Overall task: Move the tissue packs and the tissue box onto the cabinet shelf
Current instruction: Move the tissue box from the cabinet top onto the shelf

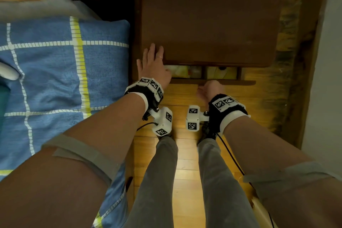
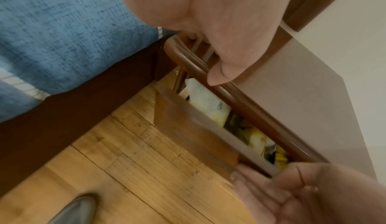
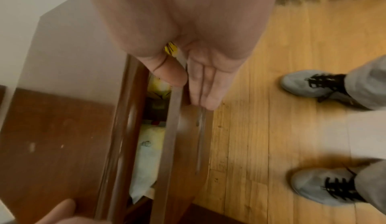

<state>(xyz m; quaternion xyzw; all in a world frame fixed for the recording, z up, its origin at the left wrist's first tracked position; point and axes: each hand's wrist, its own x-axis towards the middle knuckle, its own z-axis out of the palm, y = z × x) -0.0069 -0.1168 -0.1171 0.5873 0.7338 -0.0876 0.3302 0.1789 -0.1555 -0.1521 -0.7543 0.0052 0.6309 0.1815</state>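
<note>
The brown cabinet stands beside the bed, its drawer front pulled out a narrow gap. Through the gap show tissue packs: a pale one and a yellow one. My left hand lies flat on the cabinet top's front left corner, with its thumb over the edge. My right hand holds the drawer front, thumb on its top edge and fingers straight down its outer face. No tissue box is visible.
A bed with a blue checked cover lies close on the left, its dark frame touching the cabinet. Wooden floor runs under my legs and grey shoes. A white wall is on the right.
</note>
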